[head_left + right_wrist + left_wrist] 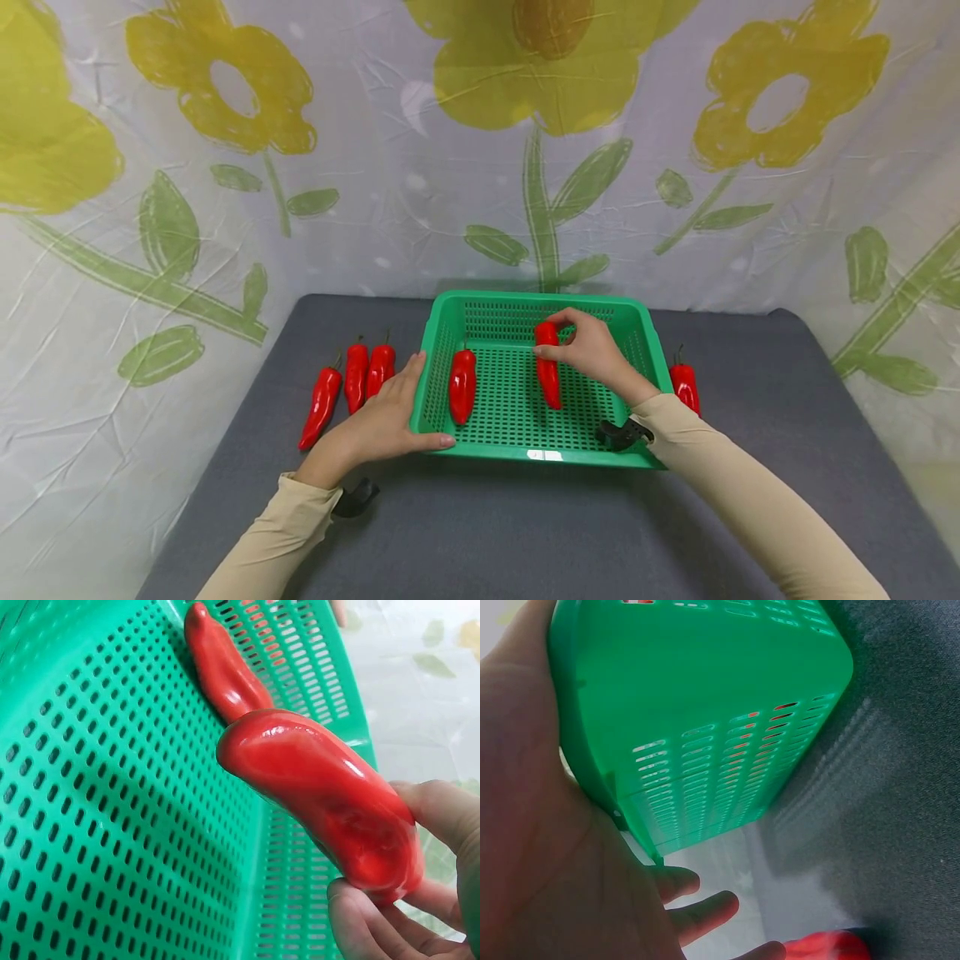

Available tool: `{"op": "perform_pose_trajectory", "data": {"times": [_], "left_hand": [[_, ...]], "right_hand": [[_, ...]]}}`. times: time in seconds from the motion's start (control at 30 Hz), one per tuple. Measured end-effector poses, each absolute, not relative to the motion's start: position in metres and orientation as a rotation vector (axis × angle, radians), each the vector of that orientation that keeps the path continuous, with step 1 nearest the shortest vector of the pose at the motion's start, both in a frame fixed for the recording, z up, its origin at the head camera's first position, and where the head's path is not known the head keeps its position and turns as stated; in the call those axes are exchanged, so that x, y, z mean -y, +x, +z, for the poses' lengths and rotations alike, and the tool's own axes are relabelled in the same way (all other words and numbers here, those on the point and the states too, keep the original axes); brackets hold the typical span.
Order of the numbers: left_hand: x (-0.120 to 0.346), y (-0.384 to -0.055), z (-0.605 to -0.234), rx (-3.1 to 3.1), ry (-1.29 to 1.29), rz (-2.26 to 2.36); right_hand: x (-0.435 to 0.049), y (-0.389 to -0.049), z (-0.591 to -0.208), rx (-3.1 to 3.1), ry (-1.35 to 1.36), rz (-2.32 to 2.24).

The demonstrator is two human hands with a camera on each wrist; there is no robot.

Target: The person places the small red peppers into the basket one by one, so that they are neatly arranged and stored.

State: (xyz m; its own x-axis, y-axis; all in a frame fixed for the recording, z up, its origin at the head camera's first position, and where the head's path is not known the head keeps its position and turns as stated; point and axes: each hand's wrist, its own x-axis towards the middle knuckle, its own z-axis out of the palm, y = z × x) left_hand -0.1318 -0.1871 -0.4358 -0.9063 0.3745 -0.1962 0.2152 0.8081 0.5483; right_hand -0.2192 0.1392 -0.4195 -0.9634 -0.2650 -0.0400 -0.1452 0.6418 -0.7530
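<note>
My right hand (592,346) pinches a glossy red pepper (550,375) near its upper end, over the floor of the green plastic basket (525,457). In the right wrist view the held pepper (322,795) slants between thumb and fingers. A second red pepper (462,387) lies inside the basket along its left side. My left hand (382,425) rests on the basket's left front corner, thumb on the front rim and fingers extended along the left rim. The left wrist view shows the palm against the basket's outer wall (705,750).
Left of the basket lie three red peppers, the outermost pepper (321,408) apart from the other two. Another red pepper (684,386) lies right of the basket, partly behind the right sleeve. The dark grey table (480,533) backs onto a flowered curtain (390,208).
</note>
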Motion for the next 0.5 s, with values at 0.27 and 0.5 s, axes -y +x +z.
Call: {"op": "perform_pose_trajectory", "data": {"times": [0.27, 0.5], "left_hand": [[0.188, -0.132, -0.436, -2.703, 0.456, 0.764], [0.188, -0.132, -0.436, -2.700, 0.461, 0.769]], "right_hand": [[-0.127, -0.222, -0.428, -2.706, -0.349, -1.221], [-0.116, -0.222, -0.432, -2.710, -0.351, -1.174]]}}
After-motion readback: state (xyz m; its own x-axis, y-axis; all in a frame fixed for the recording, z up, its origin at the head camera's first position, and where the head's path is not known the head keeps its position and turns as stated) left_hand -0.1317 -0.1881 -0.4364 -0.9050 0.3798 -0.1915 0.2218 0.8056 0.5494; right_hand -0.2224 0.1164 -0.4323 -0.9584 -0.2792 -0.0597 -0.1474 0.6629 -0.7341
